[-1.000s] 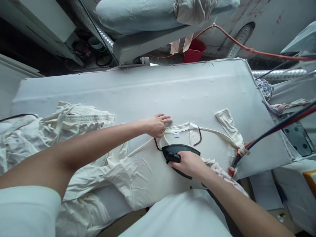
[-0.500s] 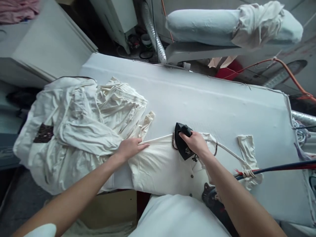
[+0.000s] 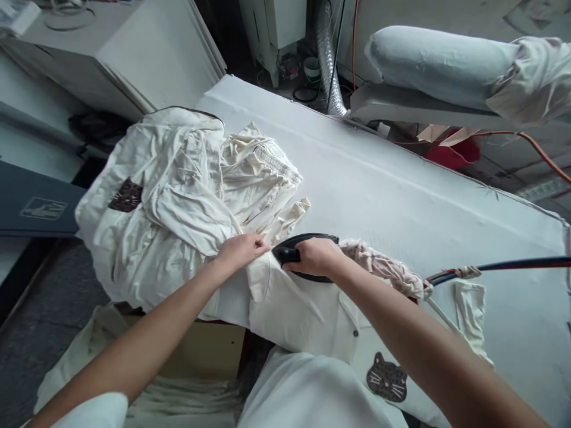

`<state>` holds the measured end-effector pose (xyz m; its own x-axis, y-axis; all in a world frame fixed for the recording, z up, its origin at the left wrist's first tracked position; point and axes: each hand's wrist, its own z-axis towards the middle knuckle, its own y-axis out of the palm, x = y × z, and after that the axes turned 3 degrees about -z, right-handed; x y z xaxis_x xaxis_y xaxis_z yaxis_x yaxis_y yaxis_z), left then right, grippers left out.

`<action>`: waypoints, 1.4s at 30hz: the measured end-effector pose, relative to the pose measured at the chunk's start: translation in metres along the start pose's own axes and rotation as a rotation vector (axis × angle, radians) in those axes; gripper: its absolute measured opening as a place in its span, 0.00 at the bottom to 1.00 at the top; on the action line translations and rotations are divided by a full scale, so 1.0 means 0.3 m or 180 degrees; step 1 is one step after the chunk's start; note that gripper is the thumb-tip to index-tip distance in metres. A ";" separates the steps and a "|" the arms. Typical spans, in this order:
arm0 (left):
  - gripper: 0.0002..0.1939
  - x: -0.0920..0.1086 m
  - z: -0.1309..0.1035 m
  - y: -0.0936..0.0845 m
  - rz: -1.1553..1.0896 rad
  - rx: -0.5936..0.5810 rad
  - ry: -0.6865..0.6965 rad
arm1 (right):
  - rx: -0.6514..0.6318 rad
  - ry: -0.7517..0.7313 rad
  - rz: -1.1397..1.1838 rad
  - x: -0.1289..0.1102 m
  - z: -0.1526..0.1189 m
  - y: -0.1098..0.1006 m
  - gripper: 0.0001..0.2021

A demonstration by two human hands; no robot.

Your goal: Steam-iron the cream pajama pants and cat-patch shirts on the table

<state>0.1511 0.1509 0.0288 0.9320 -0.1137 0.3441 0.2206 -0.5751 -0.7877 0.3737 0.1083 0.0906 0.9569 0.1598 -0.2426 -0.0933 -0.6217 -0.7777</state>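
Note:
My right hand (image 3: 317, 257) is wrapped round the handle of a black iron (image 3: 307, 276). The iron lies on a cream shirt (image 3: 289, 315), its tip pointing left toward my other hand. My left hand (image 3: 243, 249) pinches the shirt's upper left edge just ahead of that tip. A dark button and a brown animal-face patch (image 3: 387, 378) show on the shirt's front. Behind the iron, a cloth-wrapped hose (image 3: 383, 267) runs right into blue and red cables (image 3: 513, 265). My right forearm hides part of the shirt.
A pile of crumpled cream garments (image 3: 173, 184) lies on the left of the white padded ironing table (image 3: 366, 184). A padded sleeve board (image 3: 441, 65) stands beyond its far edge. A white cabinet (image 3: 156, 53) borders the far left side.
The iron has slid left along the shirt's upper edge, close to my left hand, and turned so its tip points left. My view has swung left. My left hand still pinches the edge.

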 end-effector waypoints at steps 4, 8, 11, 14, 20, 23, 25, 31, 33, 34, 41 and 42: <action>0.11 0.044 0.015 0.001 -0.0465 0.0605 0.0090 | -0.0085 0.0144 0.0129 -0.057 -0.005 -0.009 0.25; 0.11 0.282 0.109 0.087 -0.1221 0.0914 0.1082 | 0.0076 0.0648 0.0484 0.108 -0.180 0.009 0.27; 0.08 0.516 0.164 0.180 -0.0964 0.0812 0.1483 | 0.0225 0.1586 0.1076 0.318 -0.330 0.039 0.28; 0.09 0.672 0.195 0.230 -0.0447 0.0756 0.1394 | 0.0416 0.2480 0.1748 0.536 -0.432 0.064 0.30; 0.12 0.740 0.224 0.196 -0.0069 0.0380 0.1059 | 0.0789 0.3456 0.1924 0.727 -0.582 0.065 0.31; 0.12 0.763 0.225 0.194 -0.0085 0.0379 0.0897 | 0.0913 0.3211 0.1850 0.643 -0.699 0.115 0.31; 0.14 0.778 0.219 0.202 -0.0103 0.0478 0.0879 | 0.0928 0.3030 0.1718 0.541 -0.782 0.190 0.30; 0.12 0.771 0.191 0.222 -0.0260 0.0442 0.0916 | 0.0563 0.2764 0.1942 0.308 -0.922 0.428 0.26; 0.14 0.752 0.163 0.234 -0.0446 0.0823 0.0899 | 0.0578 0.2519 0.2144 0.287 -0.908 0.443 0.26; 0.14 0.742 0.145 0.242 -0.0490 0.1049 0.0888 | 0.0606 0.2384 0.2218 0.284 -0.890 0.436 0.27; 0.14 0.759 0.046 0.308 -0.0442 0.0919 0.0563 | 0.0765 0.1758 0.1898 0.363 -0.681 0.285 0.27; 0.14 0.770 0.046 0.314 -0.0383 0.0882 0.0517 | 0.0756 0.1743 0.1801 0.384 -0.651 0.263 0.28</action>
<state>0.3912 0.0817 0.0271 0.8415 -0.1989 0.5024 0.4168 -0.3527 -0.8378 0.5303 -0.0722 0.1148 0.7406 -0.5641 -0.3652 -0.5988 -0.3074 -0.7395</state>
